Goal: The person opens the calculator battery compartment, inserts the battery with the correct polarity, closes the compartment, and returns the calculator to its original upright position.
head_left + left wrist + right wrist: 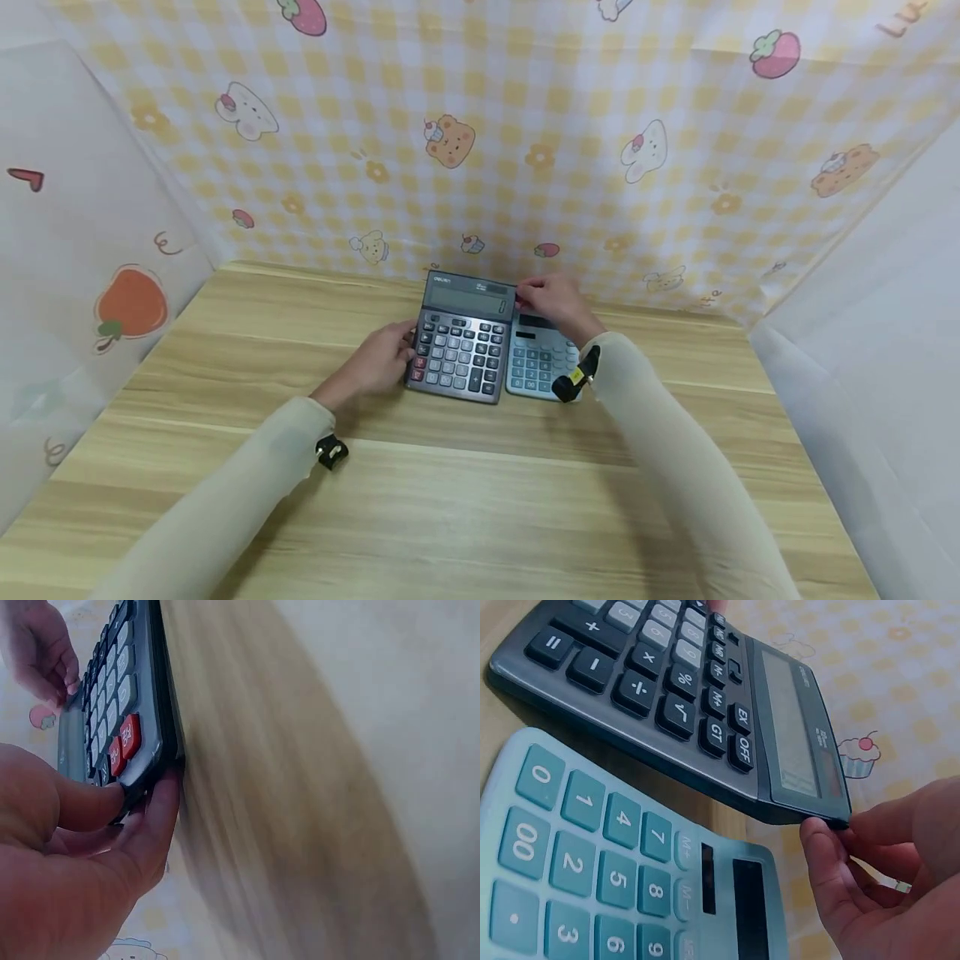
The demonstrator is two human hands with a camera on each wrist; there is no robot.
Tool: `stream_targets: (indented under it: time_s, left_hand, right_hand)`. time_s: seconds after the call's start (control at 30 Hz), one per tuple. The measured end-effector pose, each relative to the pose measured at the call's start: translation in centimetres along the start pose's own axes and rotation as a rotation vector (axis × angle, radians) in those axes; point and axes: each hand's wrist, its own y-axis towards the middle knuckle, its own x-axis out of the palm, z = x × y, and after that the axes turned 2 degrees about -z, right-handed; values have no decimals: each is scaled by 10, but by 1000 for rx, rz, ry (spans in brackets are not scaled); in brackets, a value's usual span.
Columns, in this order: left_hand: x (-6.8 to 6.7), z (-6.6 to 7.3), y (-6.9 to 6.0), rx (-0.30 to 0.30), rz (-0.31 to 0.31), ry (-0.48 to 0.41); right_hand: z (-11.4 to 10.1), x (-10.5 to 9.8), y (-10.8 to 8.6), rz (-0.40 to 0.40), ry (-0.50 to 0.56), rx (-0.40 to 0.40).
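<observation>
A dark grey calculator, with a wide display and two red keys, is held between both hands. The left hand grips its left edge, thumb on the side and fingers underneath, as the left wrist view shows. At the top right corner, the right hand pinches the casing between thumb and fingers. The left edge is raised off the tabletop. Close on its right lies a light blue calculator, partly covered by the right wrist in the head view. The right hand is above its top end.
Both calculators are near the back of a wood-grain table. Behind it hangs a yellow checked cloth with cartoon prints. White sheets flank the table left and right. A small black device is strapped on each wrist.
</observation>
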Motion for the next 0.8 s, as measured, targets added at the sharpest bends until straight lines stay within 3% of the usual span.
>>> stream_targets:
  time_s: [0.17, 0.4, 0.6, 0.8]
  left_hand:
    - [-6, -1, 6, -28, -17, 3]
    - [-11, -2, 10, -72, -34, -1]
    - [-11, 0, 12, -117, -44, 4]
    - [-10, -3, 12, -120, -61, 9]
  right_hand:
    - [-4, 9, 8, -15, -129, 14]
    - [-10, 19, 13, -24, -181, 3]
    - [-12, 23, 19, -44, -329, -6]
    - [-10, 26, 23, -92, -399, -44]
